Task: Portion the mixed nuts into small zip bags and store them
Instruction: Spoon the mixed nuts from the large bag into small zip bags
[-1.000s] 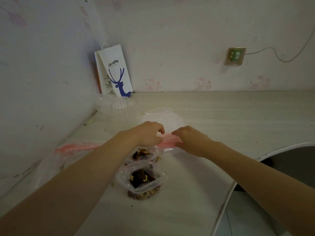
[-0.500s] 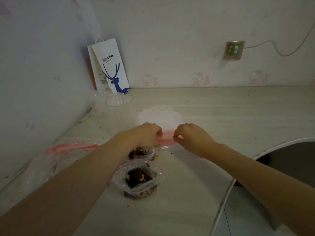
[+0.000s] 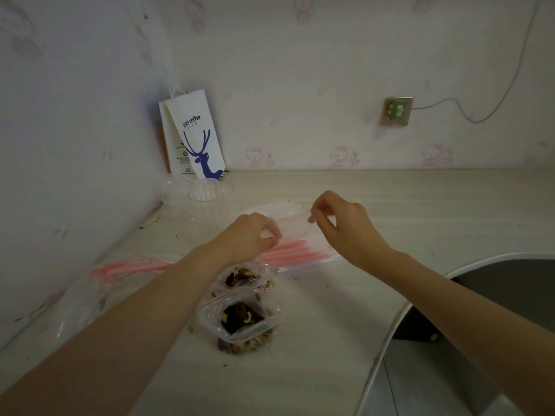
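Left on the surface, the big bag looks nearly emptied. Two small bags hold nuts, seemingly unsealed. Our left grip and right grip pinch a fresh bag above the stack; filling, sealing and storing remain.

"luckin coffee" on white paper bag

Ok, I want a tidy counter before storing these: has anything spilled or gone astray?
Yes. Dark crumbs speckle the table, and a loose nut piece lies just left of the nearer filled bag. That bag and the farther bag look unsealed.
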